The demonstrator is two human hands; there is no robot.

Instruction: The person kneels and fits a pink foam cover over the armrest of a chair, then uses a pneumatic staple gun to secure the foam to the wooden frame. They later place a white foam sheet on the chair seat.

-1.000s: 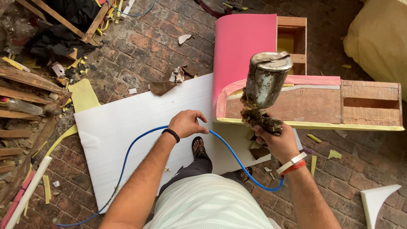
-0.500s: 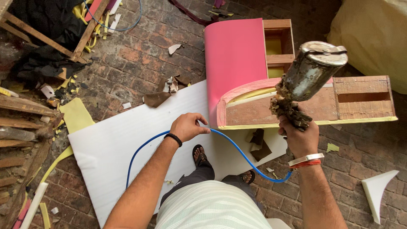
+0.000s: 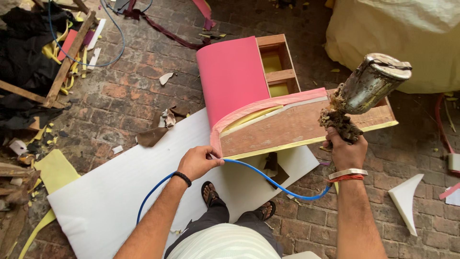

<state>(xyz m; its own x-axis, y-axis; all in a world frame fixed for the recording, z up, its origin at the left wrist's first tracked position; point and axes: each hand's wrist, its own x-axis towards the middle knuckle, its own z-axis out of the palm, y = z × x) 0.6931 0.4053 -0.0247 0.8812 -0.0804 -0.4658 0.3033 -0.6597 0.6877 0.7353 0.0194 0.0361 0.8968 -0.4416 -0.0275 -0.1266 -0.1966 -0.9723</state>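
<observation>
The right hand (image 3: 346, 152) is closed around a crusted spray gun (image 3: 360, 96); its fingers hide the grip. A blue hose (image 3: 268, 177) sags below them, its joint to the gun hidden. The left hand (image 3: 197, 162) pinches the hose, fingertips (image 3: 216, 161) just short of the pink foam (image 3: 233, 81) on the wooden frame (image 3: 287, 127). White sheet (image 3: 110, 192) lies beneath.
</observation>
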